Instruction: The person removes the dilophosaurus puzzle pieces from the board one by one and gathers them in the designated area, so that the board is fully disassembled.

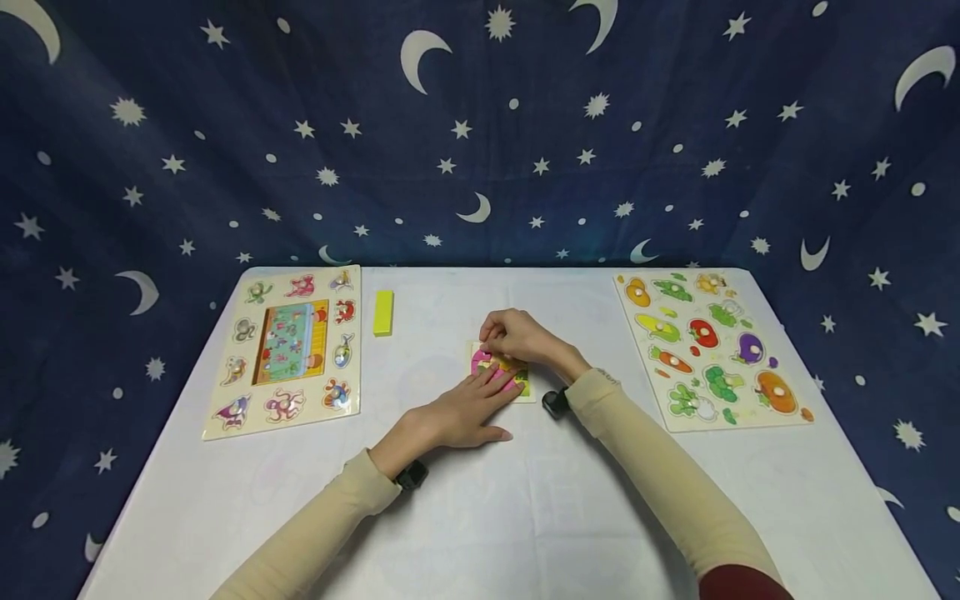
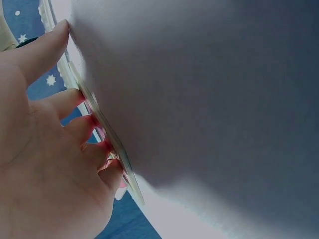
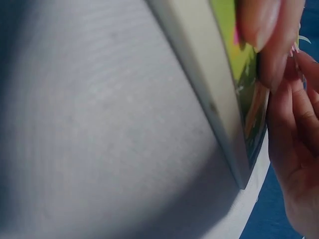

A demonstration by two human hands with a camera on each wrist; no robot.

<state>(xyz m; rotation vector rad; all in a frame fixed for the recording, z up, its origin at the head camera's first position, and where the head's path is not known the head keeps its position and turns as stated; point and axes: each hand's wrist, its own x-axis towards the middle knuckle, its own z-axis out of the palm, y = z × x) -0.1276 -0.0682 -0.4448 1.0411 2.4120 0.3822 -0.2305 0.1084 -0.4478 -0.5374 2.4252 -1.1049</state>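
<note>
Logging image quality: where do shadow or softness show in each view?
Head: faint shadows beside the forearms; left wrist: broad shadow dims the white tabletop, brighter patch below; right wrist: small puzzle board looks slightly soft, tabletop dark at far left.

A puzzle table is standing against a starry cloth; I'm not able to tell whether it is belonging to a home or a studio.
A dark blue curtain (image 1: pixel 420 167) printed with white moons and stars is filling the top of the head view and running down both sides, hiding any wall. A white-covered table (image 1: pixel 465 533) is spreading across the lower half. Bright picture boards are giving it a child's playroom look: a sea-animal board (image 1: pixel 288 342) is lying at left, a vegetable board (image 1: pixel 724 354) at right, and a small board (image 1: pixel 522 385) is sitting at centre.
</note>
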